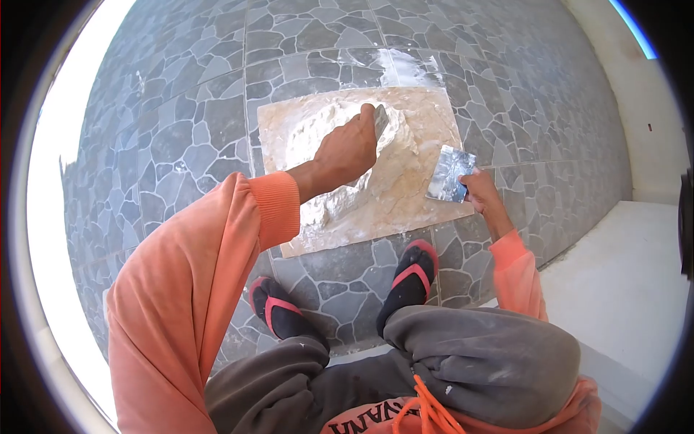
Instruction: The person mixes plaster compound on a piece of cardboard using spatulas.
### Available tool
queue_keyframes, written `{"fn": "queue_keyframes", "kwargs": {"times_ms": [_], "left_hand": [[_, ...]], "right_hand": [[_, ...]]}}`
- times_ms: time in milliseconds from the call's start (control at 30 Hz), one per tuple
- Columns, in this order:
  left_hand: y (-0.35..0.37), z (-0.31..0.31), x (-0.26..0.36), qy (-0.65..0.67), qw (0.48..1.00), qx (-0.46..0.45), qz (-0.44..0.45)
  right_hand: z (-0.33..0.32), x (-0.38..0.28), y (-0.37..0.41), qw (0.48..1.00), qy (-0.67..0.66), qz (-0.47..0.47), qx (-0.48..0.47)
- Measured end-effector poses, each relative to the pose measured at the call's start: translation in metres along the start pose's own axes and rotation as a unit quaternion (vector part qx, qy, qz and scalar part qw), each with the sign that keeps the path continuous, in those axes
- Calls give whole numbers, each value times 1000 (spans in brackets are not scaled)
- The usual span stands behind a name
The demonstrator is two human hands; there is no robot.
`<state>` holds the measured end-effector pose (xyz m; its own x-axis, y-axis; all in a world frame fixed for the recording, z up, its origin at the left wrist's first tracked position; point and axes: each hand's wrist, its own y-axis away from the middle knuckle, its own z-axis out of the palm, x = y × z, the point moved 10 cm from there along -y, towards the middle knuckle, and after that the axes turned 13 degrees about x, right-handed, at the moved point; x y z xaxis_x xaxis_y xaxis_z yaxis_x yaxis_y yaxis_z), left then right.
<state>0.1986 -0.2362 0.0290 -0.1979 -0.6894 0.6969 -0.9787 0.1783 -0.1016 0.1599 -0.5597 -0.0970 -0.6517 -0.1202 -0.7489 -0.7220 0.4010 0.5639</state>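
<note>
My left hand (pixel 348 150) is closed round a flat grey scraper (pixel 381 121), whose blade shows beyond my fingers over a heap of white paste (pixel 325 130). The paste lies spread on a square beige board (pixel 423 116) on the floor. At the board's right edge, my right hand (pixel 478 189) grips a smeared metal plate (pixel 450 172) between thumb and fingers. That plate is tilted and sits over the board's right side, apart from the heap.
Grey stone-patterned tiles (pixel 188 130) surround the board. A white smear (pixel 408 69) marks the floor behind it. My feet in red-strapped sandals (pixel 419 271) stand just in front of the board. A pale ledge (pixel 614 282) runs along the right.
</note>
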Motion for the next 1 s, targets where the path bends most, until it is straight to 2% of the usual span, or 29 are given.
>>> {"fn": "queue_keyframes", "kwargs": {"times_ms": [100,200,333,533,633,767,1000], "left_hand": [[-3,-15,2,9,1000,4,3],[-6,-22,2,13,1000,14,4],[-7,-20,6,36,999,21,13],[-3,-12,18,72,997,21,33],[3,-4,27,78,996,17,42],[8,11,39,47,998,-25,27],[12,31,39,18,999,-30,34]], "right_hand": [[3,33,-15,1000,-13,25,12],[25,38,-42,998,56,-25,-29],[82,7,-2,991,73,-50,-105],[89,2,33,995,23,-65,-69],[99,-3,37,985,4,-137,-103],[106,-16,56,985,18,-133,-108],[129,-51,100,986,-25,-91,-139]]}}
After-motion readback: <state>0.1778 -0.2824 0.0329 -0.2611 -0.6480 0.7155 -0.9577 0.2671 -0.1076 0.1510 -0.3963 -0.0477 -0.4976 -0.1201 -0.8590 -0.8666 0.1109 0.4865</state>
